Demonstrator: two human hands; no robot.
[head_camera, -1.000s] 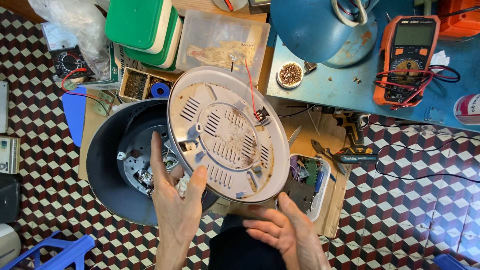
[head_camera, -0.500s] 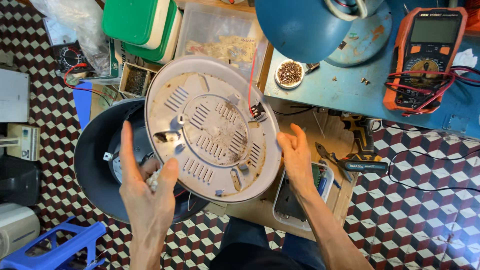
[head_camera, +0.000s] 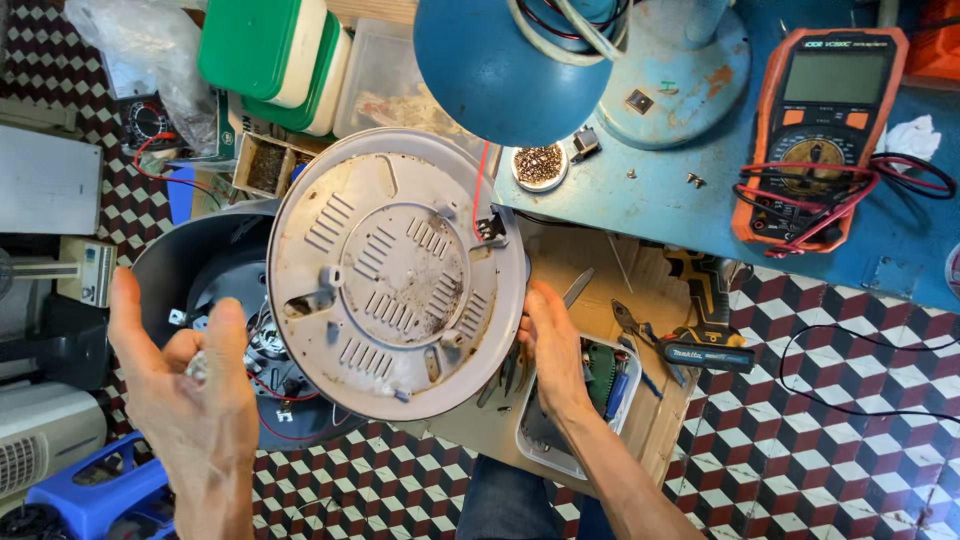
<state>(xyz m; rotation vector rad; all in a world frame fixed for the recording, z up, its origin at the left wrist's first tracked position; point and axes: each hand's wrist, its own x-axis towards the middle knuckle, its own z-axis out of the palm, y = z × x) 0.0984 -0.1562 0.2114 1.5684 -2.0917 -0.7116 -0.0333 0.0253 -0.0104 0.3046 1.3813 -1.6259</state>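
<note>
I see the round grey base plate (head_camera: 395, 275), its vented underside turned up toward me, tilted over the dark open appliance body (head_camera: 215, 300) that sits to its left. A red wire (head_camera: 480, 190) runs to a small black connector at the plate's upper right edge. My right hand (head_camera: 550, 345) is the nearer one: its fingers press against the plate's right rim, gripping and propping it there. My left hand (head_camera: 190, 390) stands apart from the plate, down and to the left, fingers loosely spread and pinching what looks like a small metal piece; I cannot tell what it is. Beyond lie a tool tray (head_camera: 590, 400), a cordless drill (head_camera: 705, 320) and an orange multimeter (head_camera: 825, 130).
</note>
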